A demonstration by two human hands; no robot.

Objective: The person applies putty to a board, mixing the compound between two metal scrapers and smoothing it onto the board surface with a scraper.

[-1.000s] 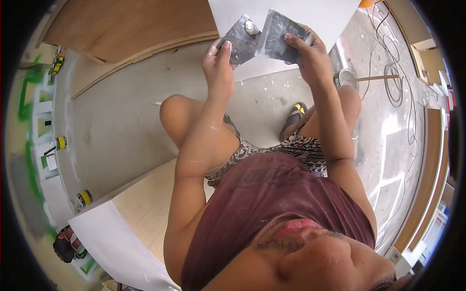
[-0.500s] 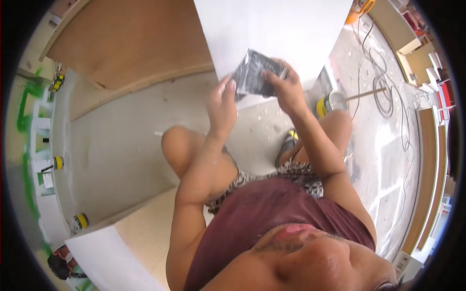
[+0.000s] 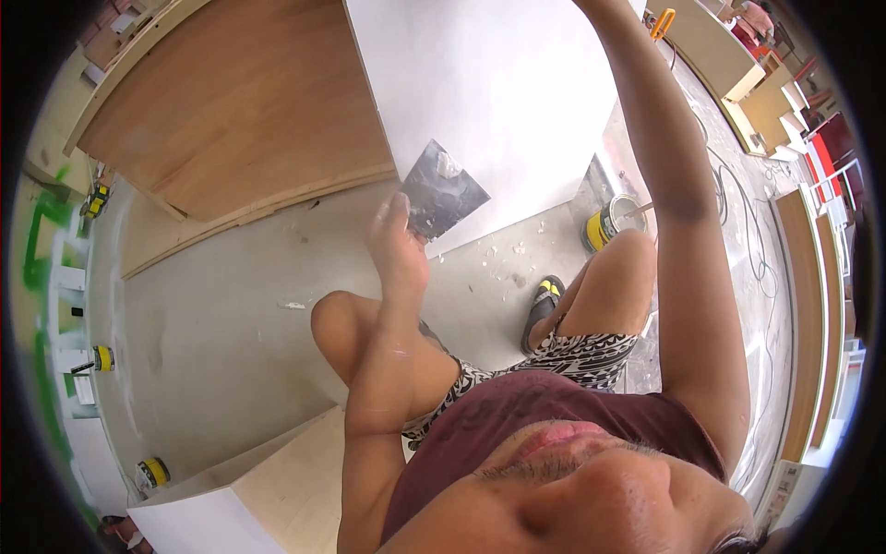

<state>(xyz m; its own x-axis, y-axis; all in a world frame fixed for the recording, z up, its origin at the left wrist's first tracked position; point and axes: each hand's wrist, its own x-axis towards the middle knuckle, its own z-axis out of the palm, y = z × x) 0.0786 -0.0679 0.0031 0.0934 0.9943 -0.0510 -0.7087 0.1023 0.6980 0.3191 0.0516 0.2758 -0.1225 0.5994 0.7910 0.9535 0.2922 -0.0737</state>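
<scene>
Grey metal scraper [image 3: 443,194] in the left hand [image 3: 397,242], thumb on top, pinched at its near-left corner; it overlaps the lower-left corner area of the white board [image 3: 498,83] in view, touching or apart not clear. Right hand past the upper picture edge, only the right arm [image 3: 657,120] shows, so can't tell if it's spread or gripping. Looks partway, my judgement: a dab of white paste [image 3: 449,167] sits near the scraper's far corner, smears on the rest, so some paste is seemingly left to use. Board all white with glare, can't tell which parts are done or left. Flakes [image 3: 519,248] on floor [image 3: 212,305] off board's lower edge; pot [image 3: 600,228] just beside its lower-right corner, stick inside.
</scene>
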